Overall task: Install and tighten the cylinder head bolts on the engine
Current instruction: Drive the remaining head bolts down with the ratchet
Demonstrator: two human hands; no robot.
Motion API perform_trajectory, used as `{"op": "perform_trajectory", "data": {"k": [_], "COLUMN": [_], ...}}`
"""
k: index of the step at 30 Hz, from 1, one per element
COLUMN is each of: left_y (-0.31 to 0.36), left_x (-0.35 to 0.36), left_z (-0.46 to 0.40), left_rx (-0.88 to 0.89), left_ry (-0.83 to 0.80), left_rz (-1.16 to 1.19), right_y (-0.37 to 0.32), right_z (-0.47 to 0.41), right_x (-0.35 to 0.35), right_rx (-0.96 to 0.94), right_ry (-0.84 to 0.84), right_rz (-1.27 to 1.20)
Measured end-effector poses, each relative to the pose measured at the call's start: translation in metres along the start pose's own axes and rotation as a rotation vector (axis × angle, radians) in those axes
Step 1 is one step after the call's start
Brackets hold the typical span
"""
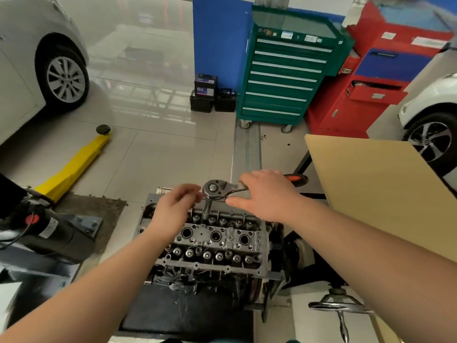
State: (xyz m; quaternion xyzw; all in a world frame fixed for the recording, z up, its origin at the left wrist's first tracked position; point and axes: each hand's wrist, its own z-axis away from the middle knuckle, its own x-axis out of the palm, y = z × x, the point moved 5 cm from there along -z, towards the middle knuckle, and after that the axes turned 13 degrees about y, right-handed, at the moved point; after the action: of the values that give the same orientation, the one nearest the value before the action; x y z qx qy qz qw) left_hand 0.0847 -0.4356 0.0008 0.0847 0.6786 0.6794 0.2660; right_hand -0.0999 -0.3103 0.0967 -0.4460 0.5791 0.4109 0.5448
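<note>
The grey cylinder head sits on the engine on a stand in the lower middle, with three round wells and rows of valve springs showing. A ratchet wrench with an orange-black handle stands over the head's far side, its socket extension running down into the head. My right hand grips the ratchet handle just behind its round head. My left hand is curled beside the extension, fingers at the ratchet head; whether they pinch it is hard to tell. The bolt under the socket is hidden.
A tan board lies on a table to the right. A green tool cabinet and a red cabinet stand behind. A yellow lift arm and a black motor are at left. Cars flank the floor. A handwheel is lower right.
</note>
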Motion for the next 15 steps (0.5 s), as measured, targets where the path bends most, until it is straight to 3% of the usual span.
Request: {"op": "perform_trajectory", "data": {"k": [3, 10, 15], "left_y": [-0.025, -0.02, -0.032], "left_x": [0.012, 0.033, 0.03], "left_z": [0.008, 0.003, -0.003], "left_rx": [0.07, 0.369, 0.377], "left_ry": [-0.165, -0.125, -0.158], "left_rz": [-0.14, -0.277, -0.298], "right_y": [-0.022, -0.057, -0.066], "right_z": [-0.006, -0.026, -0.043], "right_x": [-0.001, 0.004, -0.006], "right_rx": [-0.076, -0.11, -0.389], "right_ry": [-0.028, -0.108, -0.175], "right_rz": [-0.094, -0.223, -0.098]}}
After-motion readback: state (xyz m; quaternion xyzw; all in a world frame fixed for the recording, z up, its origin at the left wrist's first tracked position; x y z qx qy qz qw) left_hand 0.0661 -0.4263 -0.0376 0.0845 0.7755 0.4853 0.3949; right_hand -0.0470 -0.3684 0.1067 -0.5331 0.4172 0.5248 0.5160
